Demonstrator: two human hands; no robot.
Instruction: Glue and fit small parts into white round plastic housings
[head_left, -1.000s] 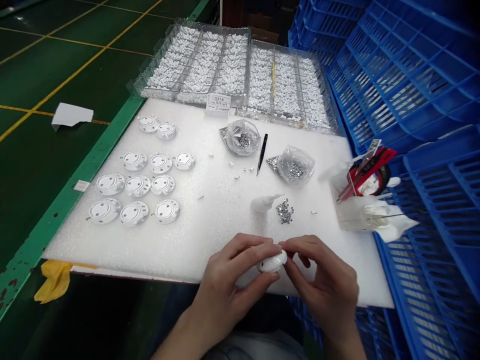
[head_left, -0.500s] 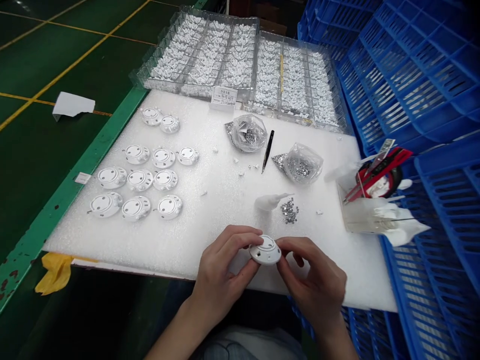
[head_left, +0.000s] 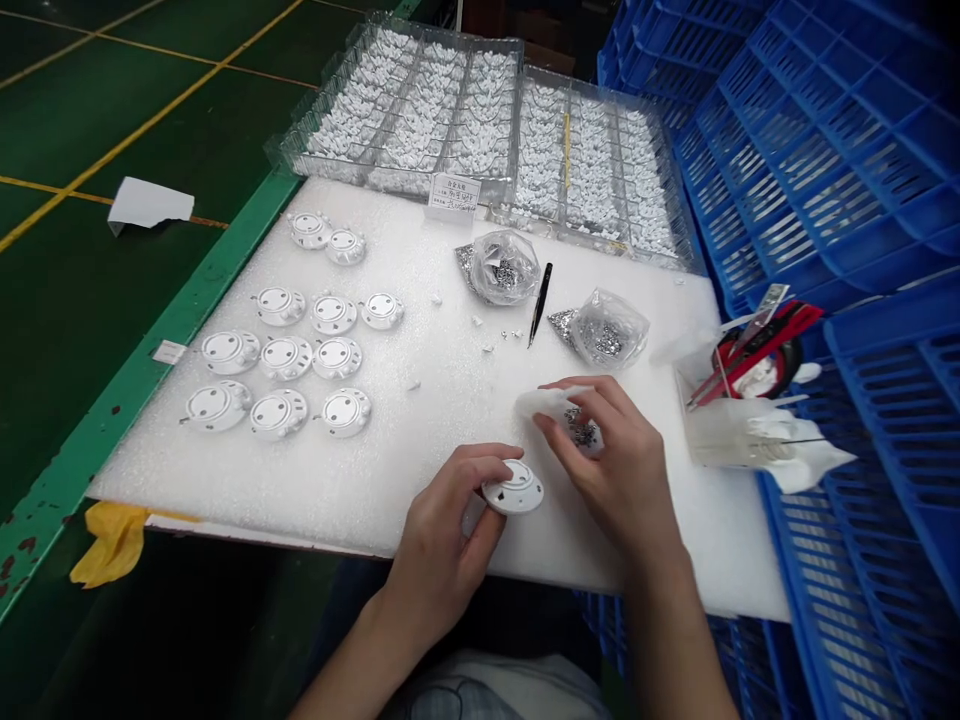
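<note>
My left hand (head_left: 457,520) pinches a round white disc-shaped part (head_left: 516,488) at its left edge, thumb below and fingers on top. The part has a raised round top and small dark marks on its rim. My right hand (head_left: 611,450) is closed around a whitish squeeze bottle (head_left: 531,402), thumb on the near side and fingers on the far side. The fingers partly hide its nozzle. Under the right hand shows a small pile of shiny metal bits (head_left: 581,430).
Several similar white parts (head_left: 285,357) lie in rows at left. Two plastic bags of metal bits (head_left: 506,268) and black tweezers (head_left: 541,305) lie farther back. Clear trays (head_left: 517,150) of small white pieces line the back. A tool holder (head_left: 720,430) and blue crates (head_left: 840,150) stand at right.
My right hand has let go of the white part and moved forward and up to the squeeze bottle. My left hand still holds the part, now slightly farther left.
</note>
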